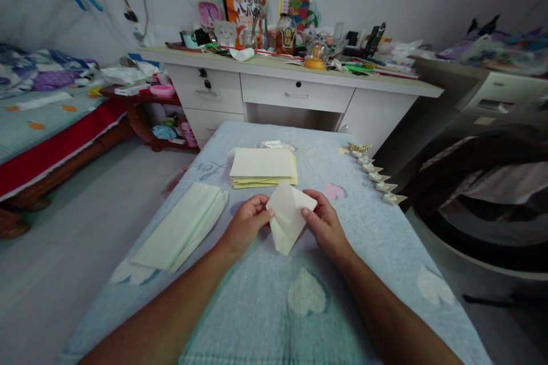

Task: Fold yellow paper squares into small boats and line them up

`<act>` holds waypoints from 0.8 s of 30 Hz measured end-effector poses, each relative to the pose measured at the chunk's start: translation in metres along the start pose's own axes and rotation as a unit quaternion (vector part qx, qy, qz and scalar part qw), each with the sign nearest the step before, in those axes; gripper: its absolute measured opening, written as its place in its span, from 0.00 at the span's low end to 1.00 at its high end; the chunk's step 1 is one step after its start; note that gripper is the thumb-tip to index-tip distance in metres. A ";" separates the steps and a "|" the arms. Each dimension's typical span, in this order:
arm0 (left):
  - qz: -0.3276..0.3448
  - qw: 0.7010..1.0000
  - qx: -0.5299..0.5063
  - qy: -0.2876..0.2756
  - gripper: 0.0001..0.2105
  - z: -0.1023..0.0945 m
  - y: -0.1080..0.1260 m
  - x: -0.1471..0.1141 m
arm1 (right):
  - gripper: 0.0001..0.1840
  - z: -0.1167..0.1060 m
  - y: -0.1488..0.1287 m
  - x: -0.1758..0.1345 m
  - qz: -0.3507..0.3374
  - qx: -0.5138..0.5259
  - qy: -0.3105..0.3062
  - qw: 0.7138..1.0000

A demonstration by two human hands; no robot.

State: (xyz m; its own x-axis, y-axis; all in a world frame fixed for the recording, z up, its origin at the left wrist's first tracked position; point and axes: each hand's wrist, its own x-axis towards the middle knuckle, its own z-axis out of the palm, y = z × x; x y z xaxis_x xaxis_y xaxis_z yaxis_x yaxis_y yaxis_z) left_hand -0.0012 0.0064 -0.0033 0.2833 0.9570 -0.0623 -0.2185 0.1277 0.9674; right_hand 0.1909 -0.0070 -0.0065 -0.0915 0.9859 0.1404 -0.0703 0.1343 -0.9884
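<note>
Where both forearms meet above a blue cloth printed with pale hearts, left hand and right hand pinching one sheet of pale yellow paper between thumbs and fingers. Sheet partly folded, one corner pointing down toward 6 o'clock, held just above the cloth at centre. Left hand gripping the sheet's 9 o'clock edge, right hand closed on its 3 o'clock edge. At 12 o'clock, just beyond the hands, a stack of flat yellow sheets. At 9 o'clock, a long folded bundle of pale green paper lying slantwise. At 2 o'clock, a row of small folded boats along the cloth's edge. Farther off at 12 o'clock, a cluttered white desk; at 10 o'clock, a bed.
</note>
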 end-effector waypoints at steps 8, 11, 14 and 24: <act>-0.001 0.991 0.129 -0.024 0.20 -0.002 -0.002 -0.001 | 0.25 -0.003 -0.004 0.001 0.067 -0.016 -0.009 0.998; 0.015 0.978 0.205 -0.039 0.14 -0.003 -0.007 0.000 | 0.23 -0.003 0.002 0.001 0.052 -0.083 -0.001 0.995; 0.039 0.961 0.273 -0.037 0.10 -0.003 -0.009 -0.001 | 0.19 -0.004 0.007 0.000 0.030 -0.200 -0.001 0.979; 0.078 0.907 0.413 -0.015 0.10 -0.001 -0.010 -0.001 | 0.05 0.000 0.007 -0.001 -0.070 -0.444 -0.023 0.893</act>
State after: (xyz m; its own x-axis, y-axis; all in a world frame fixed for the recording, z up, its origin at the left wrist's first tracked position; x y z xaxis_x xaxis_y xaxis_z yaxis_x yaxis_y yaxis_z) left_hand -0.0001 0.0045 -0.0130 0.3369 0.9375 0.0869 0.5132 -0.2602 0.8179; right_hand 0.1904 -0.0068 -0.0134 -0.1856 0.9506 0.2489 0.7287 0.3031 -0.6141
